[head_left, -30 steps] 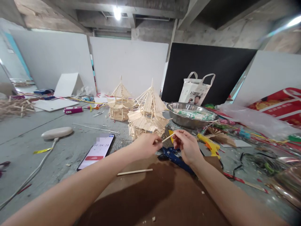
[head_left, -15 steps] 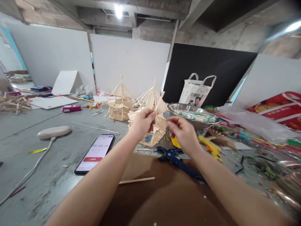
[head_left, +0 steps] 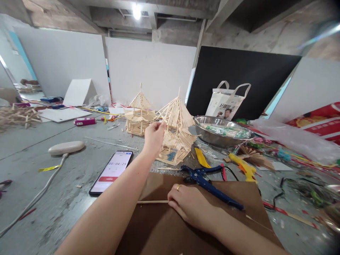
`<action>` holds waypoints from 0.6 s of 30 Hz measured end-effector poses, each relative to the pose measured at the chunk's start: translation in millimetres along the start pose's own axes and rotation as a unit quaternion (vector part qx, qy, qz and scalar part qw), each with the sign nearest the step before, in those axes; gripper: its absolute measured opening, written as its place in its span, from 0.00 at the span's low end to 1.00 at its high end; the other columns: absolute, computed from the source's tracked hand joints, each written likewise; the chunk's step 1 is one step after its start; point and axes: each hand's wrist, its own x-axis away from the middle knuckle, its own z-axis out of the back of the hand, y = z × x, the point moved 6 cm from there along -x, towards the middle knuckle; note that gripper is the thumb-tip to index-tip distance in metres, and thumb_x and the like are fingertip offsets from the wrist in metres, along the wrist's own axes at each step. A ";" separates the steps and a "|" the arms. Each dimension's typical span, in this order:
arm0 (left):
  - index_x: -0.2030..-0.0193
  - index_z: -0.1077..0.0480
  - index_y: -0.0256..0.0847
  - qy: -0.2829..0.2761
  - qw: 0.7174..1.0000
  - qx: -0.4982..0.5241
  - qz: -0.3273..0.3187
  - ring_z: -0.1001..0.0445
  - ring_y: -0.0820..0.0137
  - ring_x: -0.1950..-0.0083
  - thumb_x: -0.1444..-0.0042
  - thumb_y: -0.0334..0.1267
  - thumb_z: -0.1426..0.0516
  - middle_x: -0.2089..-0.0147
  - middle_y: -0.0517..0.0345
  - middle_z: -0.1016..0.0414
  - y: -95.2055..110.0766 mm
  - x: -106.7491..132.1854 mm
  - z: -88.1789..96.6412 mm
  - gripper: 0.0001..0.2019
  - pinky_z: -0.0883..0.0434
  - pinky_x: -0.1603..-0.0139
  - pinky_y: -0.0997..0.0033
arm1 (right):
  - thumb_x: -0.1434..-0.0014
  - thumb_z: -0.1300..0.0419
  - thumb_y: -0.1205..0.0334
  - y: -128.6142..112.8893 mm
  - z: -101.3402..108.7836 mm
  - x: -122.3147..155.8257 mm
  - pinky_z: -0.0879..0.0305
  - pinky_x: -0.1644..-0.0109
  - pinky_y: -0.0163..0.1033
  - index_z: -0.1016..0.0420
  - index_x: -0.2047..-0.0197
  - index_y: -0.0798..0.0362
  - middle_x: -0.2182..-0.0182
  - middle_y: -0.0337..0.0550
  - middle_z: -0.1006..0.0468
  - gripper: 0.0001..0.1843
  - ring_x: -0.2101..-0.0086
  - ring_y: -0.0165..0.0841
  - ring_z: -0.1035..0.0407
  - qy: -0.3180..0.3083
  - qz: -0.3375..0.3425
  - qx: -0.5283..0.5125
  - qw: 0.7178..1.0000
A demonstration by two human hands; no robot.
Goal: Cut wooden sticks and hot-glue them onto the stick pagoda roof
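A small pagoda model (head_left: 176, 141) of thin wooden sticks stands ahead, with a pointed roof and a flared lower tier. My left hand (head_left: 154, 137) is raised at its left side, fingers pinched against the sticks; what lies between the fingertips is hidden. Lower down, my right hand (head_left: 187, 202), with a ring on one finger, rests on the brown board (head_left: 156, 226). Its closed fingers are on the right end of a thin wooden stick (head_left: 152, 202) lying there. Blue-handled cutters (head_left: 209, 186) lie just beyond my right hand.
Another stick pagoda (head_left: 138, 117) stands behind to the left. A phone (head_left: 111, 173) showing a timer lies left of my left forearm. To the right are a metal bowl (head_left: 205, 138) of packaged sticks, a yellow glue gun (head_left: 243, 166), a tote bag (head_left: 223, 102) and tangled wires.
My right hand has come down from beside the model to the stick on the board. My left hand has shifted slightly left, and the stick it held upright no longer shows separately.
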 end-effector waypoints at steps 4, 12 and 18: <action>0.74 0.37 0.37 0.015 0.998 0.066 -0.004 0.52 0.84 0.87 0.50 0.38 0.48 0.85 0.70 0.50 16.6 -3.0 10.6 0.07 0.54 0.87 0.80 | 0.42 0.55 0.63 6.9 -2.4 1.5 0.44 0.68 0.32 0.33 0.67 0.51 0.67 0.39 0.29 0.11 0.68 0.29 0.35 0.010 -0.001 0.022 1.000; 0.71 0.36 0.38 -0.105 0.992 0.062 -0.043 0.49 0.84 0.86 0.49 0.38 0.48 0.83 0.67 0.45 50.7 16.6 -9.8 0.06 0.51 0.87 0.80 | 0.41 0.58 0.63 25.0 0.0 6.9 0.43 0.66 0.32 0.33 0.66 0.53 0.67 0.42 0.29 0.13 0.67 0.29 0.34 0.025 -0.028 0.038 0.999; 0.73 0.37 0.38 -0.157 0.987 0.009 -0.035 0.48 0.85 0.87 0.49 0.38 0.48 0.85 0.67 0.44 53.6 25.3 -18.2 0.06 0.52 0.87 0.80 | 0.41 0.58 0.63 33.4 2.1 10.6 0.45 0.68 0.33 0.33 0.67 0.53 0.68 0.42 0.28 0.13 0.68 0.30 0.34 0.024 -0.044 0.063 0.997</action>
